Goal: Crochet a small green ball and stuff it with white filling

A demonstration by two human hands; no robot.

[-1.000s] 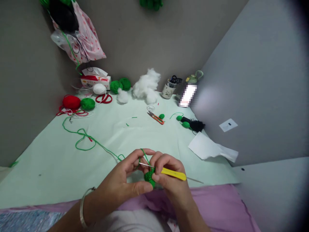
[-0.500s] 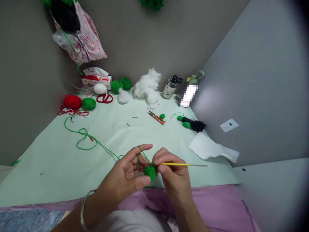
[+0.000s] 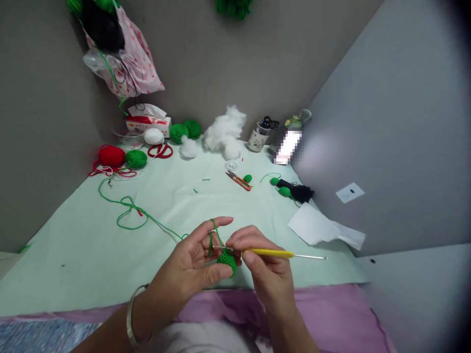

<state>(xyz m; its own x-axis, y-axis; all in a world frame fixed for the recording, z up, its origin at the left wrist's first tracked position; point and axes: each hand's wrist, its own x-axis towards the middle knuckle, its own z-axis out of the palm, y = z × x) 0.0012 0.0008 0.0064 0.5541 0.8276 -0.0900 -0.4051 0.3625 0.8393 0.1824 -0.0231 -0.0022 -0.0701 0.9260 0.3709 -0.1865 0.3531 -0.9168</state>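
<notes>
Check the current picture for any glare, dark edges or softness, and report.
Head view: the bright rectangle at the back right is washed-out white and pixelated, with a pale glow on the grey panel beside it; head view: the upper right corner falls off to black; head view: the green crochet piece looks slightly soft, individual stitches hard to count.

Dark grey wall [image 3: 176,59] behind; paler grey wall [image 3: 397,122] at right, soft glow [image 3: 318,147] on it; pale green tabletop [image 3: 91,260] below.
</notes>
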